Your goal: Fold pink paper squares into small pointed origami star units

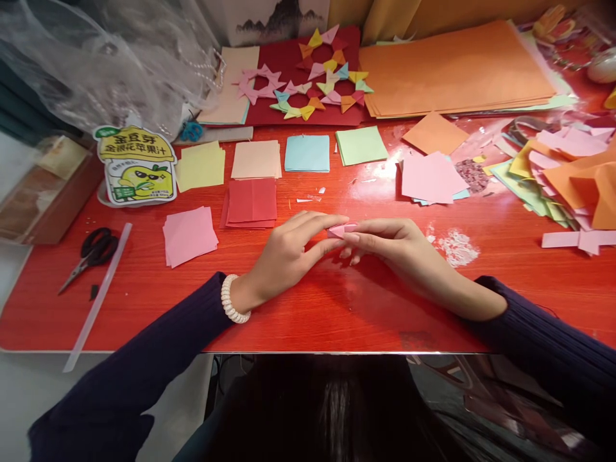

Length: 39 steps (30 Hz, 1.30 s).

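A small folded pink paper piece [342, 229] sits between my two hands at the middle of the red table [289, 308]. My left hand [289, 253] pinches its left end with fingers pressed together, a white coil bracelet [231, 300] on the wrist. My right hand [389, 244] pinches its right end, fingers curled over it. Both forearms in dark sleeves rest on the table.
Stacks of square paper lie beyond: pink [188, 234], red [251, 202], yellow [199, 165], beige [256, 159], blue [307, 153], green [360, 145]. Black scissors [91, 251] and a clear strip [99, 295] lie left. Folded paper rings [317, 77] and orange sheets [452, 67] are at the back.
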### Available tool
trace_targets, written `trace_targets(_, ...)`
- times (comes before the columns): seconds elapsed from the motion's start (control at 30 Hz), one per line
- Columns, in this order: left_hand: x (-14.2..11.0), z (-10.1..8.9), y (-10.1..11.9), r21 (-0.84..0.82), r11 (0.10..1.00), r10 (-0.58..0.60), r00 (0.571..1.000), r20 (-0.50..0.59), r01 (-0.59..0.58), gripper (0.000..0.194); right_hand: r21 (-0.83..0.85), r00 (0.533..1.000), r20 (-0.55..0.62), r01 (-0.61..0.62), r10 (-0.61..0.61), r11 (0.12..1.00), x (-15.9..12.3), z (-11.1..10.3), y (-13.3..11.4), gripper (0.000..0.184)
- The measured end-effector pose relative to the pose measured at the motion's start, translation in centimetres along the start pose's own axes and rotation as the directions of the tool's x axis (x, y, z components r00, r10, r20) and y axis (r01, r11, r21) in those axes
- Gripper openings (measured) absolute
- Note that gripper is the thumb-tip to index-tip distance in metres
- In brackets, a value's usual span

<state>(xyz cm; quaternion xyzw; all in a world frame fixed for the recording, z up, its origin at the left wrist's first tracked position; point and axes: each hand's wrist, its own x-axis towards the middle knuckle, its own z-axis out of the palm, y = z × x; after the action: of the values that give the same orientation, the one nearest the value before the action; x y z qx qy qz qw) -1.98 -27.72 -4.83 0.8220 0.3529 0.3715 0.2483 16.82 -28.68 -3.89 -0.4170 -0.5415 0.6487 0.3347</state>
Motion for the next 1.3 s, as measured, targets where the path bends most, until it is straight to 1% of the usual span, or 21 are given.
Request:
trace_targets(0.1, 0.00, -0.02, 0.01, -0.002, 0.999, -0.040, 0.999, -0.006, 0.040, 0.021, -0.083, 0.997, -0.072, 0.026, -0.032, 0.996, 0.07, -0.08, 0.02, 0.020)
trace_targets(0.17, -0.04, -0.01, 0.08, -0.009, 0.999, -0.051, 0.999, -0.003, 0.051, 0.021, -0.112, 0.991, -0.114, 0.061, -0.073, 0.992, 0.14, -0.08, 0.00, 0.020)
trace_targets(0.27, -0.14, 0.01, 0.25, -0.033, 0.997, -0.076, 0.997, 0.003, 0.076, 0.025, -0.129, 0.985, -0.101, 0.124, -0.137, 0.984, 0.14, -0.02, -0.08, 0.020)
trace_targets(0.33, -0.22, 0.01, 0.36, -0.050, 0.992, -0.118, 0.993, 0.017, 0.119, 0.028, -0.185, 0.983, -0.089, 0.139, -0.157, 0.973, 0.03, 0.03, -0.19, 0.016)
trace_targets(0.43, -0.25, -0.03, 0.45, -0.090, 0.976, -0.196, 0.980, 0.042, 0.199, 0.028, -0.259, 0.980, -0.093, 0.146, -0.175, 0.955, -0.20, 0.04, -0.32, 0.016)
trace_targets(0.5, -0.21, -0.05, 0.46, -0.146, 0.960, -0.234, 0.970, 0.059, 0.240, 0.024, -0.251, 0.979, -0.089, 0.155, -0.182, 0.955, -0.32, -0.02, -0.33, 0.017)
trace_targets(0.63, -0.08, -0.05, 0.41, -0.252, 0.928, -0.264, 0.961, 0.081, 0.276, 0.015, -0.209, 0.984, -0.086, 0.133, -0.153, 0.969, -0.37, -0.13, -0.29, 0.022)
trace_targets(0.73, -0.08, -0.03, 0.38, -0.262, 0.923, -0.272, 0.959, 0.078, 0.283, 0.016, -0.216, 0.986, -0.094, 0.112, -0.135, 0.970, -0.28, -0.15, -0.30, 0.025)
trace_targets(0.83, -0.15, 0.01, 0.40, -0.229, 0.936, -0.259, 0.964, 0.062, 0.267, 0.016, -0.202, 0.989, -0.091, 0.094, -0.114, 0.975, -0.16, -0.15, -0.29, 0.026)
trace_targets(0.9, -0.17, 0.04, 0.45, -0.198, 0.948, -0.246, 0.968, 0.049, 0.251, 0.015, -0.199, 0.988, -0.098, 0.101, -0.122, 0.975, -0.12, -0.16, -0.25, 0.026)
trace_targets(0.97, -0.15, 0.04, 0.51, -0.149, 0.962, -0.226, 0.973, 0.037, 0.229, 0.014, -0.224, 0.980, -0.112, 0.135, -0.163, 0.965, -0.15, -0.16, -0.18, 0.024)
trace_targets(1.03, -0.09, 0.01, 0.57, -0.085, 0.980, -0.177, 0.984, 0.031, 0.179, 0.013, -0.296, 0.966, -0.126, 0.181, -0.226, 0.938, -0.23, -0.14, -0.10, 0.020)
trace_targets(1.1, -0.05, -0.03, 0.58, -0.004, 0.995, -0.099, 0.995, 0.026, 0.099, 0.012, -0.407, 0.940, -0.133, 0.236, -0.313, 0.883, -0.33, -0.10, 0.00, 0.015)
trace_targets(1.17, -0.04, -0.05, 0.53, 0.069, 0.997, -0.029, 0.999, 0.023, 0.027, 0.013, -0.520, 0.910, -0.120, 0.283, -0.397, 0.806, -0.41, -0.07, 0.09, 0.011)
trace_targets(1.23, -0.07, -0.04, 0.47, 0.110, 0.994, 0.006, 1.000, 0.024, -0.009, 0.014, -0.601, 0.887, -0.088, 0.316, -0.454, 0.734, -0.45, -0.06, 0.18, 0.010)
trace_targets(1.3, -0.12, 0.01, 0.43, 0.117, 0.993, 0.014, 0.999, 0.030, -0.017, 0.016, -0.660, 0.867, -0.058, 0.338, -0.494, 0.671, -0.46, -0.06, 0.25, 0.011)
